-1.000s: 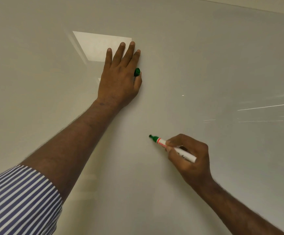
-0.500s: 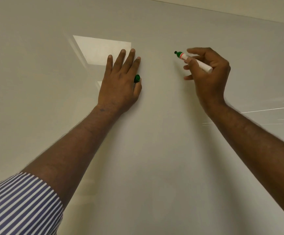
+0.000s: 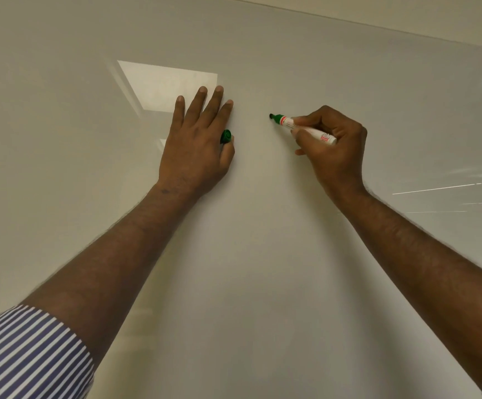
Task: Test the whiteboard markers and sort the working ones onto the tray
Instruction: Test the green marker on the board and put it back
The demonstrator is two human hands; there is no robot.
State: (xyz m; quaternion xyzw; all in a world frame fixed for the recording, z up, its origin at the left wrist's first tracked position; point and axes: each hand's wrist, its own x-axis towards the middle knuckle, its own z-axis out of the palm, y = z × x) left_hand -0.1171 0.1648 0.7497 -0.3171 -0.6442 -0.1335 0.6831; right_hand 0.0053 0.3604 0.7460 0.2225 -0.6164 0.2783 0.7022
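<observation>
My left hand [image 3: 196,145] flat on whiteboard [image 3: 263,254] for bracing, fingers straight, thumb pinning green cap [image 3: 225,136] to keep it handy. Right hand [image 3: 330,145] grasping uncapped green marker [image 3: 303,128], tip at board for test stroke. Tray not visible.

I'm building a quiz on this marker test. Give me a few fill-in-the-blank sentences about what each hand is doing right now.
1. The right hand grips an uncapped marker whose tip points toward the ____ hand.
2. The left hand rests flat on the whiteboard, its thumb holding the marker's green ____.
3. The rolled-up sleeve has a ____ pattern.

Missing words: left; cap; striped
</observation>
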